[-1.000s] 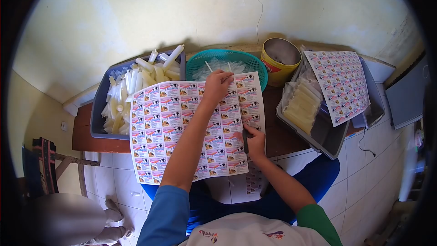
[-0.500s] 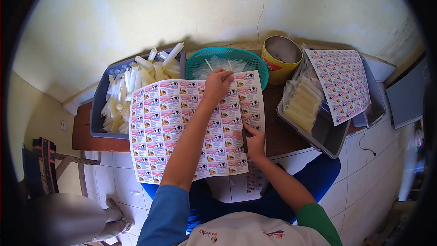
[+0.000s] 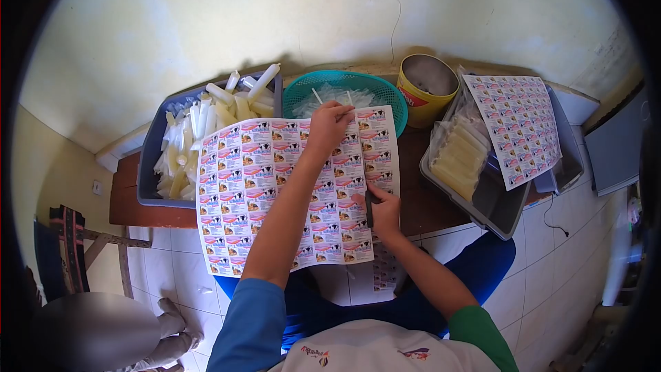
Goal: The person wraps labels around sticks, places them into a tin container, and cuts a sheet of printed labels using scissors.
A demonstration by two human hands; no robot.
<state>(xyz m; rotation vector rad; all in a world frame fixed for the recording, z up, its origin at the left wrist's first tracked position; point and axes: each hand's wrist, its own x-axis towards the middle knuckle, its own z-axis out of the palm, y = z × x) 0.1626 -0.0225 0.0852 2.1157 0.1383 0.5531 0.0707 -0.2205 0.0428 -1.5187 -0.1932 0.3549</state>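
A large sheet of printed labels [image 3: 234,193] hangs in front of me, covered in rows of small pink and blue pictures. My left hand [image 3: 332,124] is closed at its top edge, pinching the paper, and that forearm crosses the sheet. Lower on the right side, my right hand [image 3: 384,212] is closed around a slim dark-handled tool [image 3: 369,208], held upright against the sheet; its kind is unclear. A narrow line runs between the label columns above the tool. Below the right hand shows another printed piece [image 3: 384,274], partly hidden.
On the brown bench [image 3: 151,216], a grey-blue crate [image 3: 146,182] holds filled plastic tubes. Behind the sheet stands a green basket [image 3: 372,81] of clear plastic. A yellow bucket [image 3: 418,111] and a grey crate [image 3: 506,217] with tube packs and another label sheet [image 3: 516,120] are rightward.
The lower edge of the sheet has risen slightly. My right hand and the dark-handled tool have shifted up a little; my left hand stays at the top edge.
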